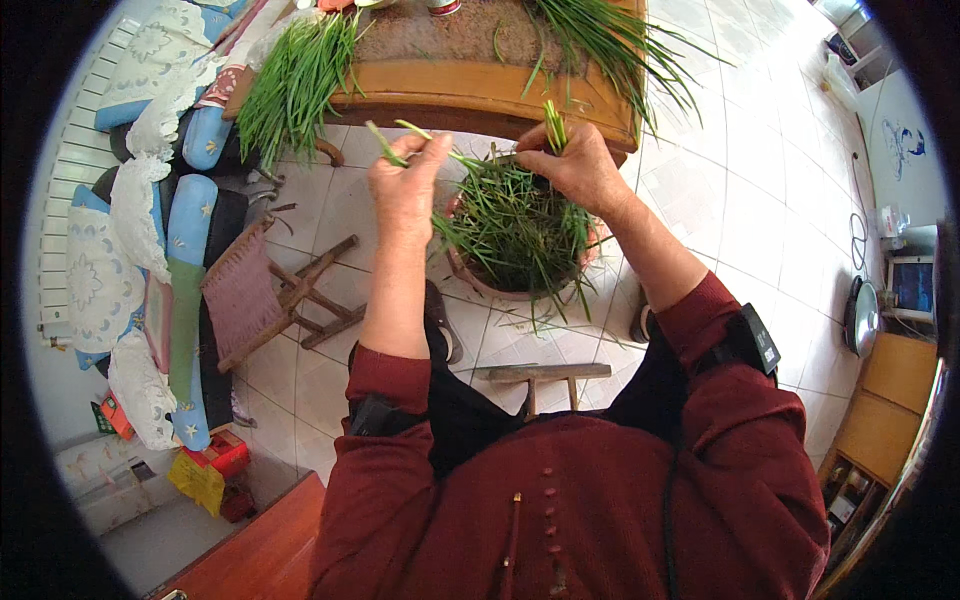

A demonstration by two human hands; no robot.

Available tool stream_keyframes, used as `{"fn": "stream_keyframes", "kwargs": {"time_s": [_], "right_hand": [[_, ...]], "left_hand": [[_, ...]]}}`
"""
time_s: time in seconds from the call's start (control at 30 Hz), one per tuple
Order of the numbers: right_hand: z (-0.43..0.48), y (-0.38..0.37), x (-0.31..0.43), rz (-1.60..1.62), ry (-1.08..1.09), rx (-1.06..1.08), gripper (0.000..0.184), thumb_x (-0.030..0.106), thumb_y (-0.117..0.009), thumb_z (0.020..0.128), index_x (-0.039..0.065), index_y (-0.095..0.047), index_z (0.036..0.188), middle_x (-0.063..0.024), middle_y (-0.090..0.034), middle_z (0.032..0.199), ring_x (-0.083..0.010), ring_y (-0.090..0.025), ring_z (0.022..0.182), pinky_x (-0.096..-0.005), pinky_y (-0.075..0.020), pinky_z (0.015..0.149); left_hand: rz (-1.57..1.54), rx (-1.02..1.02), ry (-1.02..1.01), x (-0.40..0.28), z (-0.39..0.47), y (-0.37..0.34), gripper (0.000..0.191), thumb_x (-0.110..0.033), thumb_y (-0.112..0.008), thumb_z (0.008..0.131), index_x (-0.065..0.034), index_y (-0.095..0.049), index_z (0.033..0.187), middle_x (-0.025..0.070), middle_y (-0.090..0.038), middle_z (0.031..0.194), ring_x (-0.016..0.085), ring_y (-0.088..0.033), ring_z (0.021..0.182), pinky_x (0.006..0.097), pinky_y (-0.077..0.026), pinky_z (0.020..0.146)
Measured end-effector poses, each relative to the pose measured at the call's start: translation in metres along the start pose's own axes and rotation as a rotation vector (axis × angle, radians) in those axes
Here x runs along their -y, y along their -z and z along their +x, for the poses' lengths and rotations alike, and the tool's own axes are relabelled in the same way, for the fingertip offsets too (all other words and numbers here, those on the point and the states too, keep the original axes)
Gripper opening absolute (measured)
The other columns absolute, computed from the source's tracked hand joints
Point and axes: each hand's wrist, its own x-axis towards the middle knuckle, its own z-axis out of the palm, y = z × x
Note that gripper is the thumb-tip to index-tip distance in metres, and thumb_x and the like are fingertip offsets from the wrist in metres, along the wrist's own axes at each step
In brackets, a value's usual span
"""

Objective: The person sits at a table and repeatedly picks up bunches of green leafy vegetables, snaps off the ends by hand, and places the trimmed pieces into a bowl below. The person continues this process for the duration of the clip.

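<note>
My left hand (405, 180) pinches a few garlic chive stalks (386, 144) between thumb and fingers, with their cut ends pointing up. A small bunch of chives (555, 129) is in my right hand (581, 166), its pale stem ends sticking up above the fingers. Below and between both hands stands a round pinkish basin (504, 292) on the floor. Loose green leaves and dry brownish scraps (525, 225) fill it, and some blades hang over its rim.
A wooden table (450, 84) ahead bears a chive heap (304, 86) at left and another chive pile (600, 41) at right. A folding stool (244, 296) stands left, beside a cushioned sofa (191, 225). Scattered blades (536, 326) lie on the tiled floor (690, 202).
</note>
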Motion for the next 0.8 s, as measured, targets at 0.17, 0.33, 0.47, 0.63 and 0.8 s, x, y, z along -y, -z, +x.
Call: {"fn": "stream_keyframes", "kwargs": {"time_s": [0.17,0.33,0.47,0.63,0.8], "right_hand": [[-0.001,-0.015,0.01,0.083,-0.007,0.104,0.029,0.016,-0.073,0.076,-0.004,-0.067,0.095,-0.0072,-0.068,0.077,-0.0124,-0.06,0.07,-0.0299,-0.0499,0.068],[0.003,-0.001,0.013,0.327,-0.106,0.06,0.03,0.027,-0.059,0.092,0.001,-0.068,0.079,-0.003,-0.065,0.066,-0.0058,-0.047,0.051,-0.0221,-0.0386,0.047],[0.007,0.02,0.013,0.17,0.046,-0.001,0.029,0.027,-0.053,0.096,0.002,-0.063,0.084,-0.0045,-0.063,0.065,-0.0117,-0.054,0.057,-0.0253,-0.041,0.052],[-0.004,0.003,0.02,0.508,-0.11,0.034,0.019,0.014,-0.064,0.086,-0.004,-0.063,0.083,-0.0048,-0.06,0.064,-0.0113,-0.054,0.053,-0.025,-0.0452,0.044],[-0.008,-0.011,0.024,0.612,-0.186,0.097,0.01,-0.001,-0.071,0.074,-0.006,-0.063,0.076,-0.0105,-0.064,0.08,-0.0151,-0.06,0.06,-0.0279,-0.0545,0.048]], "left_hand": [[0.069,0.243,0.041,0.01,-0.018,-0.034,0.023,-0.015,-0.077,0.078,-0.0009,-0.065,0.092,0.0022,-0.062,0.094,0.007,-0.054,0.073,0.0225,-0.045,0.065],[-0.314,0.408,0.271,0.002,-0.019,-0.032,0.047,-0.047,-0.057,0.088,-0.0038,-0.055,0.106,0.0072,-0.06,0.093,0.007,-0.047,0.062,0.0191,-0.033,0.047],[-0.501,0.486,0.43,0.0,-0.016,-0.028,0.083,-0.076,-0.028,0.085,-0.0019,-0.053,0.113,0.0127,-0.06,0.103,0.012,-0.046,0.065,0.0205,-0.031,0.048],[-0.339,0.546,0.413,0.006,-0.019,-0.039,0.087,-0.079,-0.024,0.084,-0.0053,-0.051,0.122,0.0041,-0.059,0.102,0.01,-0.046,0.07,0.0208,-0.028,0.049],[-0.217,0.531,0.36,0.015,-0.029,-0.048,0.072,-0.07,-0.029,0.09,-0.0084,-0.052,0.12,-0.004,-0.057,0.101,0.009,-0.045,0.079,0.0228,-0.03,0.054]]}}
